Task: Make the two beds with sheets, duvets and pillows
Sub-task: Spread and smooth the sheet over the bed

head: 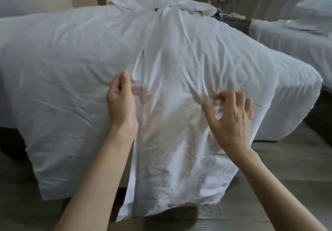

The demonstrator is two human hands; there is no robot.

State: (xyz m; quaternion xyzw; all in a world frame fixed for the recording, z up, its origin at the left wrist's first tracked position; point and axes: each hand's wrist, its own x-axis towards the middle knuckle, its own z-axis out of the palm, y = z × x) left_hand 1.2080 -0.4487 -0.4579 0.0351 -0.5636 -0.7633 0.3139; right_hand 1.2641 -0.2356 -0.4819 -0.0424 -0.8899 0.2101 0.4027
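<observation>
On the already covered near bed (53,65), a bunched white sheet (172,56) is laid lengthwise and hangs over the foot, probably so it can be spread sideways. Its left edge is pinched by the left hand (121,105). A gathered fold is gripped by the curled, blurred right hand (231,117).

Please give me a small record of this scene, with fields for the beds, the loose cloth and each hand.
near bed: mattress under a wrinkled white sheet
loose cloth: long white crumpled cloth, lying along the bed's middle, one end hanging over the near edge
left hand: grips the cloth's left edge
right hand: blurred, fingers curled into gathered folds of the cloth
second bed: white-covered bed, at the right, apart
floor: grey wooden floor
</observation>
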